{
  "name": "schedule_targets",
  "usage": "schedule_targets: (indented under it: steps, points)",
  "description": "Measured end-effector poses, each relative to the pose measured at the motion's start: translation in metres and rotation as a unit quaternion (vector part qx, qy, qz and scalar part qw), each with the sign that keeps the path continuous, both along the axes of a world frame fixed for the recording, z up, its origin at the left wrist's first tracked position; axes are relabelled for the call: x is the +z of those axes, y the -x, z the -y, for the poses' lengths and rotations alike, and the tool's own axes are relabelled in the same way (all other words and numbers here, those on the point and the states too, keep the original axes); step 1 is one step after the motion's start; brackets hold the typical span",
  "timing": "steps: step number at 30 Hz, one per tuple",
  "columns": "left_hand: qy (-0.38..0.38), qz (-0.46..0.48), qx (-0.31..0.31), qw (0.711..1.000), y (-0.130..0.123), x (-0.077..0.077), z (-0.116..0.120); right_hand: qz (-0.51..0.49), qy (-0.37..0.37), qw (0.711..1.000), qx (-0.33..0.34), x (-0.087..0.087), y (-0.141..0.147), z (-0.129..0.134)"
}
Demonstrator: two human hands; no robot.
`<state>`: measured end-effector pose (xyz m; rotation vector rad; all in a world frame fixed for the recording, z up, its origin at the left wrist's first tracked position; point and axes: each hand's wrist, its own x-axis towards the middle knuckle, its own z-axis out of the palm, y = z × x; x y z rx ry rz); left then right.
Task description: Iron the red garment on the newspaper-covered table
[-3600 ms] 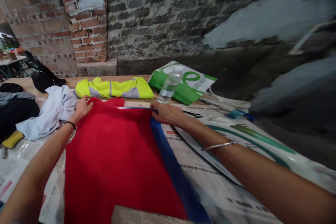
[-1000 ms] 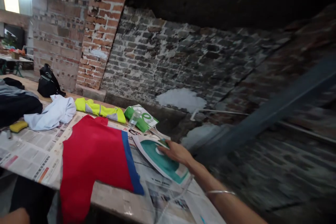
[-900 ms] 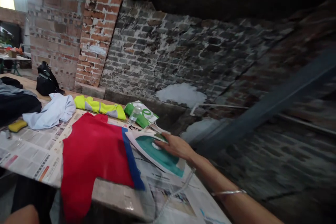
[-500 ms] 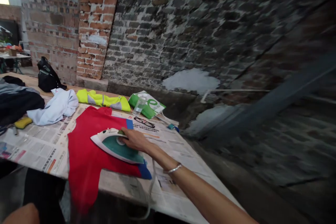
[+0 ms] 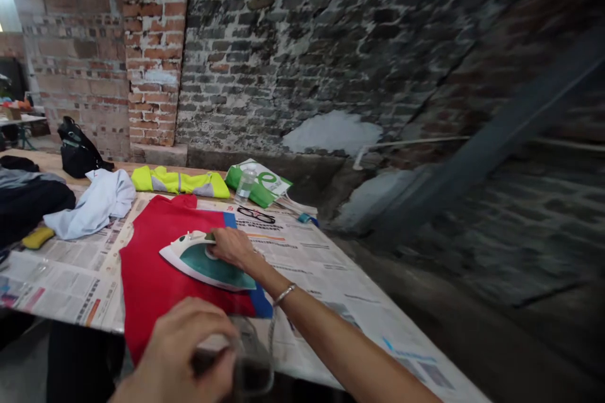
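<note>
My right hand (image 5: 232,247) is wrapped round the handle of a white and teal clothes iron (image 5: 208,262). The iron lies flat on a red garment (image 5: 155,264) with blue edging, its tip towards the left. From its back end a pale cord (image 5: 271,340) hangs in a loop past the table's near edge. In the foreground my left hand (image 5: 182,349) is raised, blurred, with fingers and thumb curled together; the cord's loop appears to run up into it. This hand hides part of the garment's lower end, which hangs over the edge.
Newspaper (image 5: 302,271) covers the table. Behind the garment lie a yellow reflective vest (image 5: 179,181), a green and white bag (image 5: 259,182), a clear cup (image 5: 244,186) and glasses (image 5: 256,214). Left are a white cloth (image 5: 94,204), dark clothes (image 5: 33,201) and a black bag (image 5: 78,151).
My left hand has come up into the foreground, in front of the garment. The iron stays at about the same place on the garment, still in my right hand. The view has turned slightly right.
</note>
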<state>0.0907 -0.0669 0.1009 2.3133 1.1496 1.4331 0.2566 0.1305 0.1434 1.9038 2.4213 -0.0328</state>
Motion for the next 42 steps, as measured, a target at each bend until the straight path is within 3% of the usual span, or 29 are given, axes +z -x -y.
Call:
schedule_targets:
  steps: [2,4,6,8,11,18,25,29,36,42]
  points:
    - [-0.011,-0.121,0.052,0.991,-0.006,-0.025,-0.02,-0.006,-0.005,1.0,0.007,-0.001,-0.001,0.0]
    - [0.015,-0.273,0.098,0.957,-0.011,-0.049,-0.044,-0.008,-0.011,1.0,0.01,-0.001,-0.002,0.0]
    - [0.069,-0.377,0.093,0.919,-0.012,-0.063,-0.064,-0.009,-0.012,1.0,0.008,0.0,-0.001,0.001]
    - [0.097,-0.428,0.082,0.895,-0.01,-0.066,-0.076,-0.011,-0.012,1.0,0.005,0.001,-0.001,0.002]
    - [0.106,-0.456,0.067,0.881,-0.007,-0.06,-0.083,-0.015,-0.008,1.0,0.006,0.005,0.0,0.003]
    - [0.135,-0.453,0.059,0.879,-0.002,-0.055,-0.077,-0.017,0.008,0.999,0.031,0.013,-0.005,0.017]
    - [0.051,-0.333,0.041,0.941,0.008,-0.089,-0.044,-0.005,0.009,0.998,0.057,0.005,-0.015,0.053]
    - [-0.023,-0.251,0.038,0.967,0.013,-0.1,-0.042,0.003,-0.004,0.998,0.057,0.005,-0.013,0.048]
    - [-0.178,-0.229,0.045,0.956,0.012,-0.116,-0.044,-0.006,-0.022,0.998,0.054,0.009,0.002,0.014]
    - [-0.243,-0.263,0.033,0.933,0.018,-0.115,-0.048,-0.048,-0.008,0.987,0.151,0.009,0.039,0.037]
